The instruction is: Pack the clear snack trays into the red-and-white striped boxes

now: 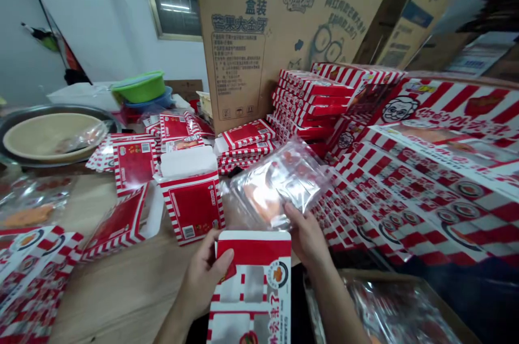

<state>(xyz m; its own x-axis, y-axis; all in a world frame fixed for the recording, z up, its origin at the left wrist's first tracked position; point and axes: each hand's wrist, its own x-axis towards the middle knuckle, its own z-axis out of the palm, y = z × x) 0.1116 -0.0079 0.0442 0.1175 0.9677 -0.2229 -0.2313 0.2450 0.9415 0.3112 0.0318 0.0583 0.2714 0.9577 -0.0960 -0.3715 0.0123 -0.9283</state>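
Observation:
My left hand (pixel 201 275) grips a red-and-white striped cardboard box (pixel 259 290) near the table's front edge, thumb on its front and fingers behind. The box has cut-out windows and a round chicken logo. In my right hand (pixel 308 236) is a clear plastic packet (pixel 279 184) with orange-brown pieces inside, held by its near edge above the table. The packet is just beyond the box and apart from it. Behind my left hand stands an open-topped red box (pixel 192 198), with another open box (pixel 121 219) lying tilted to its left.
Stacked striped boxes (pixel 310 95) and rows of flat cartons (pixel 389 192) fill the right side. A carton of packets (pixel 401 306) sits low at the right. A beige basin (pixel 52 136) and green basin (pixel 140 87) are at the left, before a tall brown carton (pixel 239 63).

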